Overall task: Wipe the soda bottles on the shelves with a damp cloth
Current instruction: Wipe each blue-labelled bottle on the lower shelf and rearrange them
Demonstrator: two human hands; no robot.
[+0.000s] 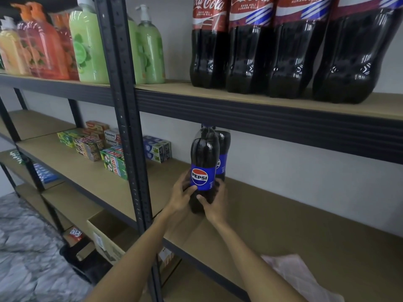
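A dark Pepsi bottle (204, 162) with a blue label stands upright on the middle shelf (283, 214). My left hand (182, 194) grips its lower left side and my right hand (214, 202) grips its lower right side. A second Pepsi bottle (222, 155) stands just behind it, mostly hidden. Several large Coca-Cola bottles (250, 51) line the upper shelf (261, 99). A pale cloth (301, 277) lies flat on the middle shelf near its front edge, to the right of my right arm; neither hand touches it.
A black upright post (128, 118) divides the shelving left of the bottle. Toothpaste boxes (113, 158) sit on the middle shelf to the left, soap pump bottles (87, 44) above them. An open cardboard box (106, 236) stands on a lower shelf.
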